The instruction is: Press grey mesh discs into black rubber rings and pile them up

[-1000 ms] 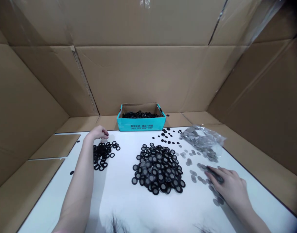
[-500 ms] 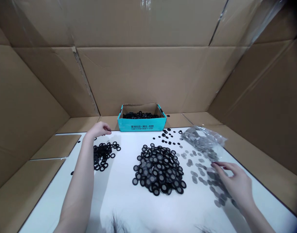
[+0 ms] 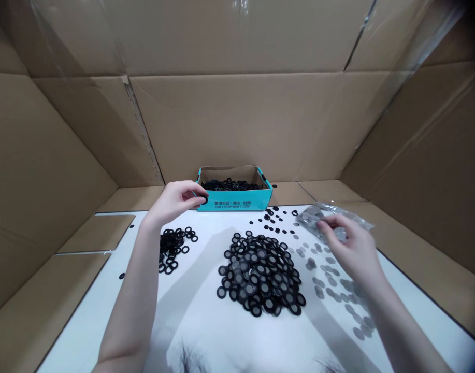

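Raised in front of the teal box, my left hand [image 3: 177,201] pinches a black ring [image 3: 204,199] between thumb and fingertips. Below its wrist lies a small heap of loose black rings [image 3: 173,242]. My right hand [image 3: 351,246] is closed in a pinch, lifted before the clear plastic bag [image 3: 311,215] of grey discs. At its fingertips is what looks like a thin grey disc [image 3: 319,224], partly hidden by the fingers. In the middle of the white table is a large pile of black rings with grey discs in them [image 3: 262,274].
The teal cardboard box [image 3: 237,201] at the back holds many black rings. Small black pieces [image 3: 274,220] lie scattered right of it. Loose grey discs [image 3: 330,274] spread over the table's right side. Tall cardboard walls [image 3: 237,124] enclose the back and sides.
My left hand has risen from behind the small ring heap and moved right, carrying a black ring. My right hand has lifted off the loose grey discs and moved up and inward.
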Demonstrator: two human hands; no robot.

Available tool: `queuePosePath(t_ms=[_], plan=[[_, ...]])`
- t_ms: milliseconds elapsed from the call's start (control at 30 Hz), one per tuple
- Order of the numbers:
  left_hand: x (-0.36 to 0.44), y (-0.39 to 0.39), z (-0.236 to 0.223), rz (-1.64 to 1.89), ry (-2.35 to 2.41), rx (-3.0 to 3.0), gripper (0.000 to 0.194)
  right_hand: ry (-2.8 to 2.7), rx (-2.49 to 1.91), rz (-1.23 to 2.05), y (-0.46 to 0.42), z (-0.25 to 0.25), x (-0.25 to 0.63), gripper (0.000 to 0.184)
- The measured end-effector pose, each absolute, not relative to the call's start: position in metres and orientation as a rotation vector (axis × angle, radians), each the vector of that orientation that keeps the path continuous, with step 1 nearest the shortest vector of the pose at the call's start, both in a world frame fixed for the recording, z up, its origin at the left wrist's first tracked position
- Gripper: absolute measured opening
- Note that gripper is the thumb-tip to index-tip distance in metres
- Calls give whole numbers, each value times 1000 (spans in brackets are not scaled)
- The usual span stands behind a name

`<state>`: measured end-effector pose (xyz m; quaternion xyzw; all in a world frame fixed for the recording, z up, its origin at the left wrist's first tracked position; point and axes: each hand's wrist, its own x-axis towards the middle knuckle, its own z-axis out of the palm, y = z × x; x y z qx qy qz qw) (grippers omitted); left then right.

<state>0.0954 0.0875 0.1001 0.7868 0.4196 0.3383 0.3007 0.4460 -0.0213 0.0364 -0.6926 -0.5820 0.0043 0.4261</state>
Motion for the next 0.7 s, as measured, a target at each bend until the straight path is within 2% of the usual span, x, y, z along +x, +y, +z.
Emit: queuePosePath(t_ms=[100,233,700], plan=[[95,86,102,937,1113,2105,24,-1399,-1965,-15,-33,16,473,32],[96,87,102,930,1132,2153,23,-1421,-2009,14,-53,-5,491,31],[102,89,100,892,1137,2238,22,-1383,-1930,-59,-61,-7,492,30]])
